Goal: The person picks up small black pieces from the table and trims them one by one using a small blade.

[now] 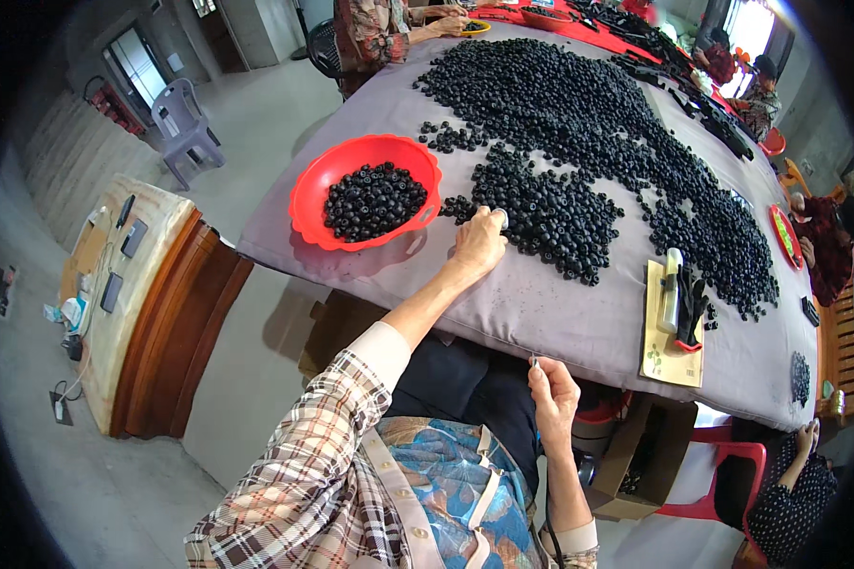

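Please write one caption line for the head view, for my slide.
Left hand reaches into black beads beside a red bowl; right hand pinches a thin needle.

Communal sorting workshop, long table [541,322] heaped with black beads [579,123], workers seated around

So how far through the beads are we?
Some black beads already sit in the red bowl. The left hand is at the pile; the right hand pinches a thin needle-like tool. Most beads remain spread over the table.
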